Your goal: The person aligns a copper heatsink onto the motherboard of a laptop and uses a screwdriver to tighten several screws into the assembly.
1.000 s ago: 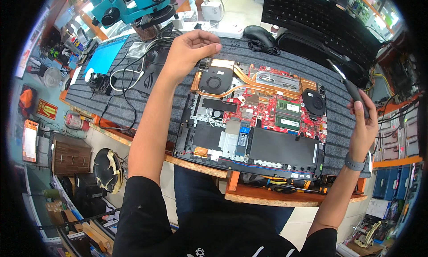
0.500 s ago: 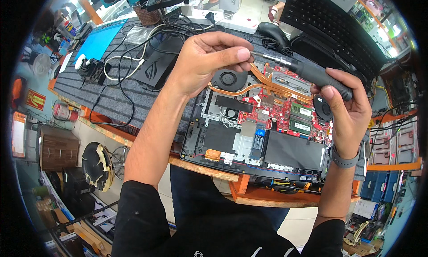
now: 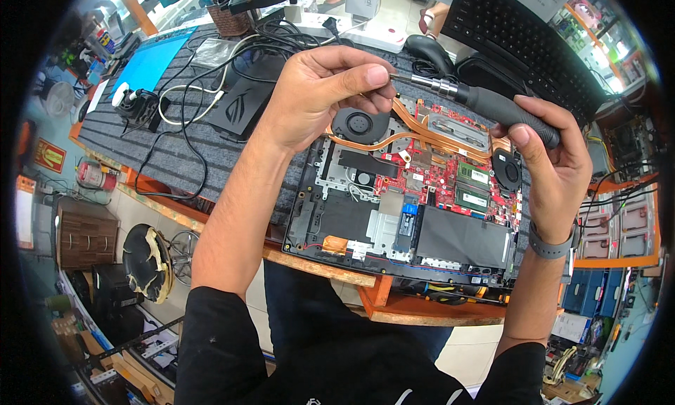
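Note:
A screwdriver (image 3: 485, 101) with a thick dark ribbed handle and a silver shaft is held level above an opened laptop (image 3: 337, 219). My right hand (image 3: 552, 148) grips the handle end between thumb and fingers. At the other end, my left hand (image 3: 344, 81) pinches the tip; whether a small part also sits in those fingertips is hidden. Below lie the laptop's red circuit board (image 3: 429, 173), copper heat pipes (image 3: 415, 127), a left fan (image 3: 361, 126), a right fan (image 3: 508, 167), green memory modules (image 3: 472, 183) and a black battery (image 3: 464, 238).
Behind my left hand, a dark box (image 3: 242, 106) and tangled cables (image 3: 190, 88) lie on the grey striped mat (image 3: 105, 134). A blue mat (image 3: 151, 64) is farther left. A mouse (image 3: 429, 53), a white power strip (image 3: 390, 36) and a keyboard (image 3: 520, 43) stand at the back.
Both hands keep their hold on the screwdriver. The right hand and handle have shifted slightly to the right, and the left hand slightly left; the view has also moved a little.

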Tool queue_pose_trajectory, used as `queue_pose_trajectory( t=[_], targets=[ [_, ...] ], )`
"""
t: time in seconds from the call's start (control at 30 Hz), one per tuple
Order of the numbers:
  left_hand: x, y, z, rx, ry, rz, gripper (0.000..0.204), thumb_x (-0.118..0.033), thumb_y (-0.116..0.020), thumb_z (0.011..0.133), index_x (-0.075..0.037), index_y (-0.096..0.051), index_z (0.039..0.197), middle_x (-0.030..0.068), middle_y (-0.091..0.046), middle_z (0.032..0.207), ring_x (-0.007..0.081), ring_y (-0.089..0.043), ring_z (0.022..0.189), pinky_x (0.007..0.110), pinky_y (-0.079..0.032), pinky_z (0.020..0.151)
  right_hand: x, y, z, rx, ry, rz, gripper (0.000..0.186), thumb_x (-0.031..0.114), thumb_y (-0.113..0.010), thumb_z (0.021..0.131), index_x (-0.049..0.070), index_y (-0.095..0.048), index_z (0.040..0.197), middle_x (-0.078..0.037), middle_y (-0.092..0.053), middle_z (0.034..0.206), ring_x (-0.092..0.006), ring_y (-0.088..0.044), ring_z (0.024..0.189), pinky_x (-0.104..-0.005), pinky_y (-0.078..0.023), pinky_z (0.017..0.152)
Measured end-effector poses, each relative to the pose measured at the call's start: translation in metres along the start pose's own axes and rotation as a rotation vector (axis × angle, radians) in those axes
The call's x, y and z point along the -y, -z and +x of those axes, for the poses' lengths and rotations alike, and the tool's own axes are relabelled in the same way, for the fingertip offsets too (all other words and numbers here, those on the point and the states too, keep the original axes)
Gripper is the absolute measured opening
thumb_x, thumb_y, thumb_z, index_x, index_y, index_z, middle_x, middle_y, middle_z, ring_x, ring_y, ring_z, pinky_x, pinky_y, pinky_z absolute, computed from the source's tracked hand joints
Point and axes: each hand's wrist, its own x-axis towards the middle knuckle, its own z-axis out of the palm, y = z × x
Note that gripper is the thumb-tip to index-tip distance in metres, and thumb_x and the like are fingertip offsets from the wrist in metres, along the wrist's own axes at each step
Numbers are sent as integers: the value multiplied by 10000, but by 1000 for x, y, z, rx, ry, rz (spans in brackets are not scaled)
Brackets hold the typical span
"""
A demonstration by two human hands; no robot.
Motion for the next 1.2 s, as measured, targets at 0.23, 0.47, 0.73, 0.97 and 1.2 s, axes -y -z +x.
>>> queue_pose_trajectory(
  t=[0.23,0.47,0.73,0.97,1.2],
  targets=[
    [-1,-1,1,-42,22,88,167,-128,-717,934,10,-724,1027,143,-738,864,189,-730,736,269,-603,644,-2,4,11,60,258,-246,278,7,-754,856,-36,-687,1123,-122,-709,1111,-172,-668,1009,-289,-528,884],
    [-7,3,1,-86,-43,235,174,-124,-730,924,23,-730,1018,141,-739,866,179,-722,744,269,-594,664,8,9,38,196,488,-421,263,-2,-762,817,-12,-722,1077,-119,-729,1042,-171,-683,951,-271,-526,838],
    [-6,12,5,-106,-156,303,208,-131,-729,926,34,-727,1052,138,-742,924,189,-728,793,277,-592,703,12,-7,50,205,41,-124,241,74,-720,921,-37,-702,1135,-75,-713,991,-110,-656,808,-239,-529,750],
    [-2,54,12,-192,-232,772,271,-238,-721,925,-33,-746,1101,94,-722,1089,207,-678,1032,368,-529,953,-17,-17,98,452,71,-170,245,143,-702,942,-28,-699,1117,-56,-695,902,-97,-637,798,-251,-527,754],
    [25,87,11,-82,-205,1610,134,-230,-722,870,-117,-758,934,32,-693,989,250,-616,1071,497,-312,1165,-22,-66,141,753,310,-565,205,114,-721,883,19,-717,1065,-142,-733,922,-229,-711,862,-337,-548,789]
  ],
)
